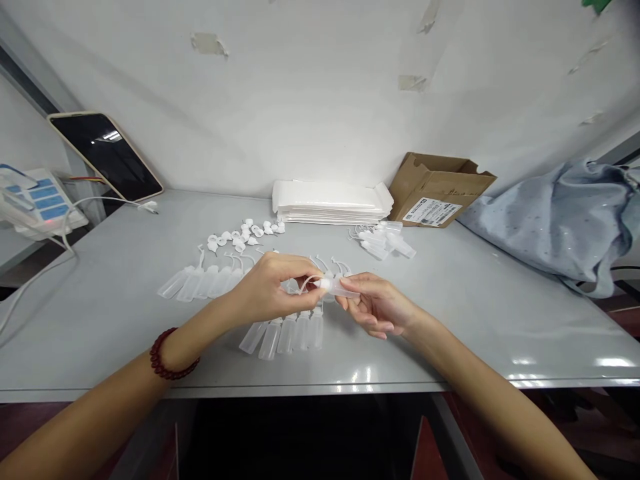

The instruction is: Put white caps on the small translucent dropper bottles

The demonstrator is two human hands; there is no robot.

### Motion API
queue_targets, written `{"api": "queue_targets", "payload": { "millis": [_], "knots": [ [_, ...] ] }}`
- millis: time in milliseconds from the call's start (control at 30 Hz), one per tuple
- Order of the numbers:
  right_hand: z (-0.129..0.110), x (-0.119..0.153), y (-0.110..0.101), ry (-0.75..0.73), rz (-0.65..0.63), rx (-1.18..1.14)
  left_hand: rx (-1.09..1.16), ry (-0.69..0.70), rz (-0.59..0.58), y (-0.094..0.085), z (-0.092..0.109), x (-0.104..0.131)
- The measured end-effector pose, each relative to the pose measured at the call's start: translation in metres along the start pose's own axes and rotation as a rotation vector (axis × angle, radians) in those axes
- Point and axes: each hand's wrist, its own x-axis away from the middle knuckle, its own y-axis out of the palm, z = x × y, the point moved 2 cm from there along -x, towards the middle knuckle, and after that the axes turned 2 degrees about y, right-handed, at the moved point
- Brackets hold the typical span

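Observation:
Between my two hands is a small translucent squeeze bottle, held sideways above the table. My right hand grips its body. At its neck, the thumb and fingers of my left hand pinch the white cap, which has a thin looped strap. Below my left hand lies a row of similar bottles with caps. Another row of capped bottles lies to the left, partly hidden by my left forearm. Behind it is a loose group of white caps.
Further bottles lie in a pile at the back right, before an open cardboard box. White padded envelopes are stacked against the wall. A phone leans at the left near a white cable. A blue cloth bag rests at right.

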Motion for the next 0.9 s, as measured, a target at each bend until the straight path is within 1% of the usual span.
{"api": "queue_targets", "payload": {
  "millis": [67,100,133,167,200,267,300,367,400,433,500,600,667,767,833,867,900],
  "knots": [
    [-0.003,0.001,-0.001,-0.045,0.064,0.088,-0.084,0.033,-0.01,0.001,-0.005,0.001],
    [-0.005,0.003,-0.004,-0.094,0.133,0.16,-0.136,0.049,-0.008,0.001,-0.009,0.002],
    [-0.008,0.004,-0.008,-0.161,0.235,0.254,-0.185,0.05,0.004,-0.001,-0.012,0.002],
    [-0.012,0.006,-0.014,-0.246,0.367,0.374,-0.226,0.037,0.033,-0.003,-0.016,0.002],
    [-0.016,0.008,-0.022,-0.338,0.527,0.517,-0.268,0.001,0.082,-0.007,-0.02,0.002],
    [-0.025,0.015,-0.04,-0.493,0.896,0.832,-0.347,-0.131,0.199,-0.02,-0.029,0.002],
    [-0.028,0.018,-0.049,-0.531,1.052,0.958,-0.383,-0.232,0.244,-0.028,-0.034,0.003],
    [-0.031,0.021,-0.069,-0.525,1.257,1.096,-0.426,-0.418,0.3,-0.045,-0.043,0.004],
    [-0.032,0.022,-0.078,-0.495,1.32,1.129,-0.45,-0.483,0.293,-0.052,-0.048,0.005],
    [-0.033,0.022,-0.087,-0.46,1.36,1.153,-0.474,-0.529,0.274,-0.058,-0.052,0.006],
    [-0.032,0.022,-0.099,-0.391,1.38,1.176,-0.453,-0.587,0.2,-0.064,-0.059,0.008],
    [-0.03,0.022,-0.105,-0.345,1.377,1.19,-0.356,-0.598,0.072,-0.059,-0.065,0.009],
    [-0.031,0.023,-0.1,-0.358,1.401,1.2,-0.318,-0.576,0.025,-0.05,-0.066,0.008],
    [-0.032,0.024,-0.083,-0.442,1.414,1.205,-0.331,-0.557,0.013,-0.037,-0.066,0.007],
    [-0.032,0.022,-0.069,-0.503,1.347,1.186,-0.366,-0.554,0.0,-0.031,-0.067,0.005],
    [-0.032,0.021,-0.061,-0.523,1.282,1.172,-0.382,-0.551,-0.014,-0.028,-0.067,0.004],
    [-0.03,0.02,-0.052,-0.536,1.188,1.164,-0.396,-0.547,-0.031,-0.026,-0.067,0.003]
  ]
}}
